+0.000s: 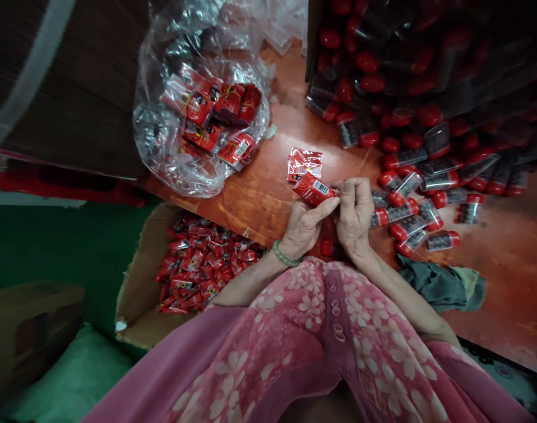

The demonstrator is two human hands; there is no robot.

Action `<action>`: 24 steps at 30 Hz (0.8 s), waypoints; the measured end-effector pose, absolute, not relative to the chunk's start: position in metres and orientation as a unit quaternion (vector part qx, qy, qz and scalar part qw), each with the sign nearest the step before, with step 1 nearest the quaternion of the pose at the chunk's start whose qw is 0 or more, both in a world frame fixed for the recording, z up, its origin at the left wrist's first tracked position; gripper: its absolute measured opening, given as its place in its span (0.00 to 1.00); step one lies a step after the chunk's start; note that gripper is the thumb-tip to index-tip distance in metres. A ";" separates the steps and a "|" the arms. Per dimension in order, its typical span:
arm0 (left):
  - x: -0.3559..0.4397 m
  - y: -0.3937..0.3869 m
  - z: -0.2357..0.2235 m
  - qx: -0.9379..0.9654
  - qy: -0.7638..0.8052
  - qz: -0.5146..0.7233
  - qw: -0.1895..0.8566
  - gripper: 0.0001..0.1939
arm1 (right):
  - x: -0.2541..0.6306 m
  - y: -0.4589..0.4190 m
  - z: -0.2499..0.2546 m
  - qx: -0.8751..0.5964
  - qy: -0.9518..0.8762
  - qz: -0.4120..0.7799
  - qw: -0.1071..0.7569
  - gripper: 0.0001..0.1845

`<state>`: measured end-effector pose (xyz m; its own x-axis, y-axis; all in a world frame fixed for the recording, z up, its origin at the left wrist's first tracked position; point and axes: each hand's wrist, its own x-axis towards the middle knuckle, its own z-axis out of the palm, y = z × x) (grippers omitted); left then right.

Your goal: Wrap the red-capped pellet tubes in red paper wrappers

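Note:
A red printed sleeve with a barcode [315,189] is held between my two hands, above the near edge of the table. My left hand [304,224], with a green bead bracelet at its wrist, grips the sleeve from below with the thumb along it. The fingers of my right hand [355,212] are pinched together at the sleeve's right end; what exactly they pinch is hidden. Just beyond my hands lie flat red sleeves [304,161] on the table. A red-capped piece [328,247] shows partly beneath my hands.
Clear bottles with red caps [407,188] are heaped at the right on the wooden table [251,200]. A plastic bag [180,170] at the back left holds bundled red sleeves. A cardboard box [138,282] of red packets stands lower left. A dark cloth [436,282] lies at right.

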<state>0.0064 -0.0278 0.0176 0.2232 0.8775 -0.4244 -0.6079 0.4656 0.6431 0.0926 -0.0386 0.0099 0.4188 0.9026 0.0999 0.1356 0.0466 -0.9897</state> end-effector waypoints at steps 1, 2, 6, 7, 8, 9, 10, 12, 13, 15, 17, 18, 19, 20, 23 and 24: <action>0.006 -0.028 0.018 0.173 0.391 0.479 0.766 0.15 | 0.093 -0.039 0.011 -0.609 -0.428 0.333 0.579 0.20; 0.005 -0.027 0.017 0.172 0.392 0.474 0.770 0.16 | 0.094 -0.040 0.012 -0.608 -0.433 0.343 0.571 0.21; -0.009 -0.018 0.013 0.164 0.381 0.477 0.774 0.17 | 0.102 -0.046 0.015 -0.558 -0.446 0.474 0.515 0.23; -0.012 -0.015 0.012 0.167 0.378 0.482 0.773 0.17 | 0.104 -0.048 0.015 -0.542 -0.441 0.510 0.502 0.23; -0.015 -0.013 0.011 0.172 0.376 0.486 0.770 0.18 | 0.107 -0.050 0.014 -0.530 -0.434 0.534 0.496 0.22; -0.017 -0.012 0.011 0.178 0.377 0.488 0.767 0.18 | 0.109 -0.051 0.013 -0.525 -0.424 0.546 0.497 0.22; -0.017 -0.011 0.010 0.182 0.380 0.487 0.765 0.19 | 0.111 -0.053 0.012 -0.526 -0.415 0.549 0.501 0.22; -0.014 -0.013 0.010 0.180 0.385 0.475 0.770 0.20 | 0.112 -0.054 0.010 -0.535 -0.391 0.543 0.516 0.21; -0.011 -0.014 0.010 0.175 0.386 0.468 0.775 0.20 | 0.112 -0.054 0.010 -0.538 -0.381 0.538 0.525 0.21; -0.007 -0.017 0.011 0.163 0.390 0.456 0.783 0.20 | 0.111 -0.052 0.011 -0.541 -0.364 0.530 0.543 0.20; -0.006 -0.019 0.011 0.166 0.394 0.442 0.789 0.21 | 0.109 -0.050 0.012 -0.536 -0.354 0.527 0.557 0.20; -0.007 -0.019 0.012 0.174 0.391 0.436 0.791 0.22 | 0.108 -0.049 0.012 -0.530 -0.350 0.531 0.560 0.20; -0.009 -0.019 0.012 0.183 0.385 0.436 0.793 0.24 | 0.107 -0.047 0.012 -0.524 -0.346 0.539 0.561 0.20; -0.011 -0.019 0.012 0.191 0.374 0.440 0.794 0.25 | 0.105 -0.046 0.012 -0.518 -0.342 0.549 0.560 0.20; -0.013 -0.020 0.013 0.195 0.353 0.470 0.785 0.25 | 0.103 -0.042 0.012 -0.512 -0.332 0.569 0.551 0.22; -0.013 -0.021 0.013 0.189 0.356 0.475 0.782 0.24 | 0.103 -0.042 0.011 -0.512 -0.330 0.573 0.549 0.23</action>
